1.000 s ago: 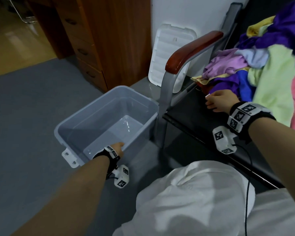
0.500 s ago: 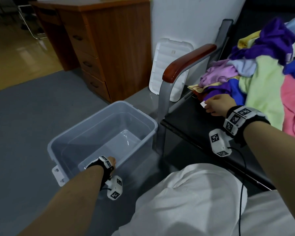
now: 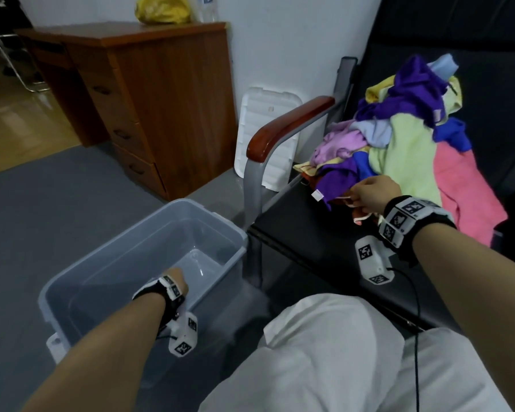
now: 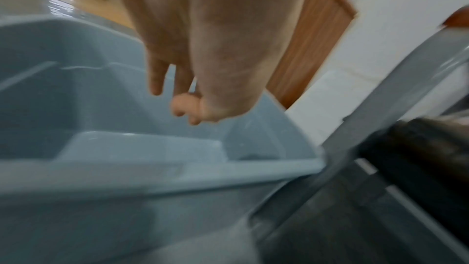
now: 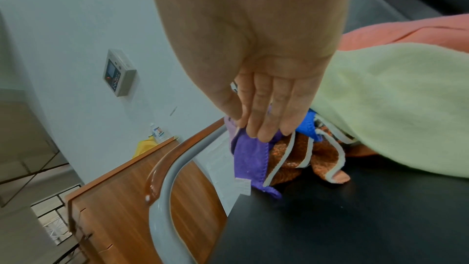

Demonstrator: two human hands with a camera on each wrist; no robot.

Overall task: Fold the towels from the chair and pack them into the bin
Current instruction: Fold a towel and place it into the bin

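A heap of towels [image 3: 408,156] in purple, light green, pink, blue and yellow lies on the black chair seat [image 3: 304,233]. My right hand [image 3: 357,194] is at the heap's front edge. In the right wrist view, the right hand [image 5: 253,127] pinches the purple towel [image 5: 250,160] between thumb and nearly straight fingers, beside an orange towel [image 5: 322,154] with white trim. The grey plastic bin [image 3: 149,230] stands on the floor left of the chair with nothing in it. My left hand [image 3: 177,278] hangs over its near rim. Its fingers [image 4: 156,85] are loosely curled and hold nothing.
The chair's wooden armrest [image 3: 289,123] on a grey metal frame rises between bin and seat. The bin's white lid [image 3: 268,135] leans on the wall behind it. A wooden desk [image 3: 161,99] stands at the back left. My knee in white trousers [image 3: 324,352] is in front.
My right hand has lifted off the seat edge and taken the purple towel's edge; its white label now sticks out to the left. The left hand stays over the bin.
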